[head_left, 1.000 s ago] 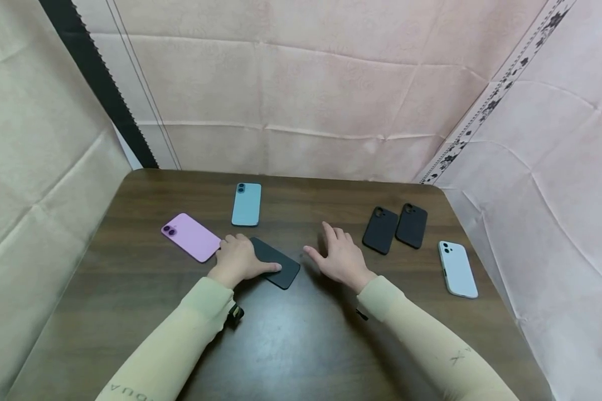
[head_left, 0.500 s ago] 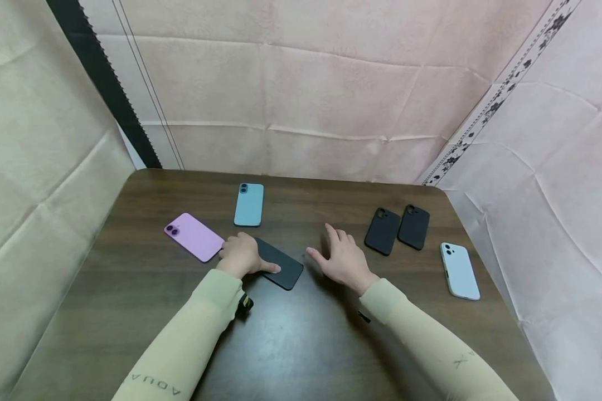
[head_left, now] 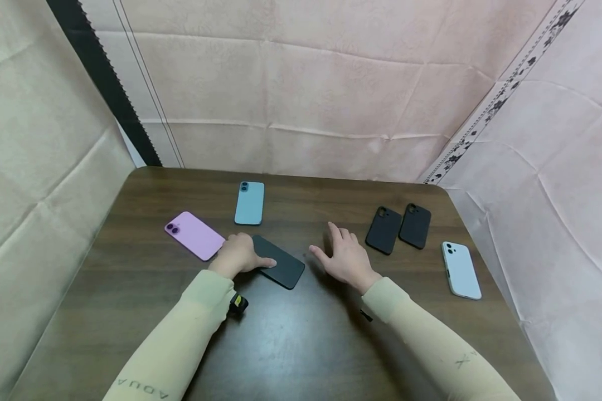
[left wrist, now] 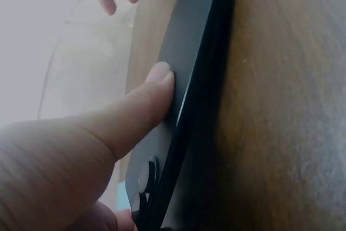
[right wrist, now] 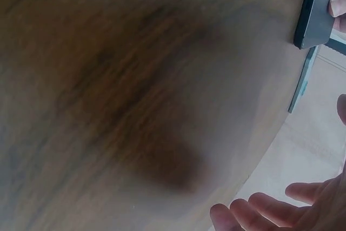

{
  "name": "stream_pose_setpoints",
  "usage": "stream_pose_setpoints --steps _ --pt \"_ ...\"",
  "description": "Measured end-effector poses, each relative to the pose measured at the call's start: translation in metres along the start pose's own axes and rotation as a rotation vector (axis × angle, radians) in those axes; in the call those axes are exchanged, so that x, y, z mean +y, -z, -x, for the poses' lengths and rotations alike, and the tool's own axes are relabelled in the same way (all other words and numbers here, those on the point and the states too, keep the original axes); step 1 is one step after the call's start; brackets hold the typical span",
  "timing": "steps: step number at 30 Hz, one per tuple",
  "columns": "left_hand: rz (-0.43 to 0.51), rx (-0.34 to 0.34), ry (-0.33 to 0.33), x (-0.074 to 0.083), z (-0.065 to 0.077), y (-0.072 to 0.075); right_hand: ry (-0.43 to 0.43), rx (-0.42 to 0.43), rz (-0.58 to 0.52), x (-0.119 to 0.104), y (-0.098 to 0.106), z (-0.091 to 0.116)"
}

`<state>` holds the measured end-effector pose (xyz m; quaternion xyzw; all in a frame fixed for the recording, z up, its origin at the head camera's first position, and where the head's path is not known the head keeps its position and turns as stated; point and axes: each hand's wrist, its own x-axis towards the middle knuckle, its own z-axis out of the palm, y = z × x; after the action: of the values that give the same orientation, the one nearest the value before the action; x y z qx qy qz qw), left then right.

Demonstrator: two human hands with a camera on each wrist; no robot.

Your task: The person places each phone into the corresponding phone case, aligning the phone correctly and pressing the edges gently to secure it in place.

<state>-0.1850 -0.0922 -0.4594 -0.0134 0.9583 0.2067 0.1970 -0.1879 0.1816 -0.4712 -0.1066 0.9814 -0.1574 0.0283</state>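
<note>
A dark blue-grey smartphone (head_left: 283, 267) lies slanted near the middle of the table, its camera lenses (left wrist: 145, 179) showing in the left wrist view. My left hand (head_left: 238, 256) grips its left end, the thumb (left wrist: 143, 101) across the back; the other fingers are mostly hidden behind the hand. Right beside that hand lies a lilac phone (head_left: 194, 236). To the right of the dark phone, my right hand (head_left: 348, 259) holds nothing, its fingers (right wrist: 275, 209) spread and relaxed close over the wood.
Behind the left hand lies a light blue phone (head_left: 249, 203). Two black phone cases (head_left: 383, 230) lie side by side at the back right, and a pale blue phone (head_left: 461, 271) near the right edge. Cloth (head_left: 326, 94) hangs behind the wooden table (head_left: 301, 351).
My left thumb has slid a little to the left along the dark phone's back. The right hand has stayed nearly still, and the head view has shifted slightly.
</note>
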Motion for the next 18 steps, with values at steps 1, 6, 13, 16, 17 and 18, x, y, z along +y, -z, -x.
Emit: stream_pose_setpoints --steps 1,6,13,16,17,18 --pt "0.021 0.000 -0.019 -0.002 0.000 0.001 -0.003 0.000 -0.001 0.001 0.001 0.000" --pt "0.196 -0.018 -0.087 -0.009 0.003 0.004 -0.013 0.000 -0.011 0.002 0.003 0.001" --pt "0.748 -0.112 -0.140 -0.016 0.001 0.000 -0.017 -0.005 -0.024 0.003 0.002 0.000" --pt "0.925 -0.139 -0.178 -0.015 -0.001 -0.001 -0.012 -0.008 -0.055 0.001 0.002 0.000" --pt "0.946 -0.137 -0.194 -0.015 -0.001 -0.001 -0.010 -0.008 -0.072 0.000 0.002 0.000" --pt "0.955 -0.134 -0.205 -0.014 -0.001 0.000 -0.007 -0.008 -0.091 -0.001 0.003 0.001"
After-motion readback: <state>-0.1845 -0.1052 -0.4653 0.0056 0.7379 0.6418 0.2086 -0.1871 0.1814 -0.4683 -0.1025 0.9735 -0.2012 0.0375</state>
